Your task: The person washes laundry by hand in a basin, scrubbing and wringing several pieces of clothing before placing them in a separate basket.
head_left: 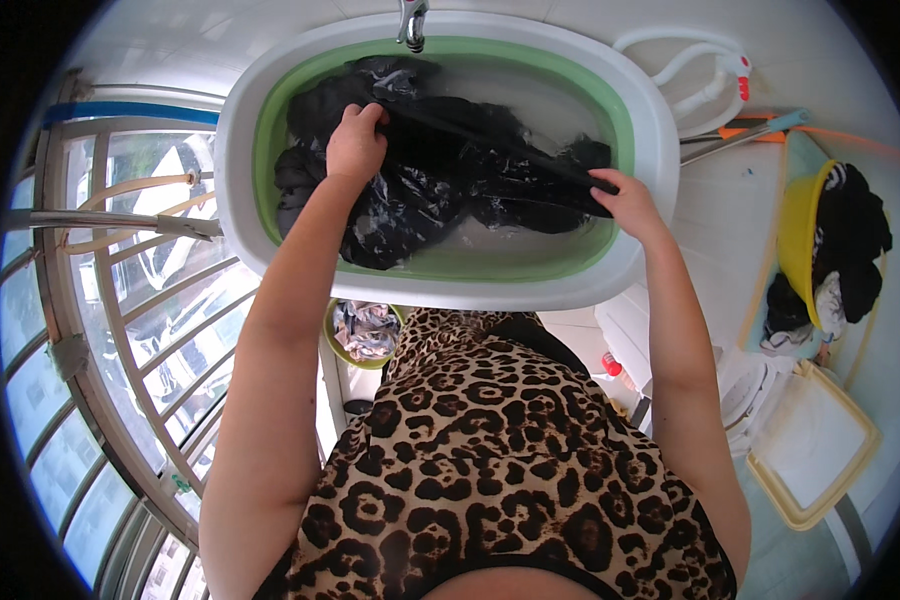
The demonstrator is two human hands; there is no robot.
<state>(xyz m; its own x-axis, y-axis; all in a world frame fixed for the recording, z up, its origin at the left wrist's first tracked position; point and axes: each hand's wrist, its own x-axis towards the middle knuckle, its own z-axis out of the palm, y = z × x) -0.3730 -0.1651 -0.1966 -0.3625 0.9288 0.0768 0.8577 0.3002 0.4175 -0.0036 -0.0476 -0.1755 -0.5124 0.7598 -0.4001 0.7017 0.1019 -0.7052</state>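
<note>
A white-rimmed tub with green inner walls (450,292) holds cloudy water and soaked black clothes (322,112). Between my hands a black garment (487,135) is stretched slantwise over the wet heap. My left hand (358,142) grips its upper left part, with the fingertips folded over the cloth. At the tub's right wall, my right hand (626,201) pinches the other end between thumb and fingers. Where the garment's lower part ends cannot be told, because it merges with the other dark fabric. Above the tub's back rim hangs a metal tap (414,30).
At the right a yellow basin (799,240) tilts with dark and white laundry (855,240). A green basin of clothes (365,330) stands below the tub. A white hose (690,37) curls at the back right. Window bars (112,300) and a metal pole (112,220) are at the left.
</note>
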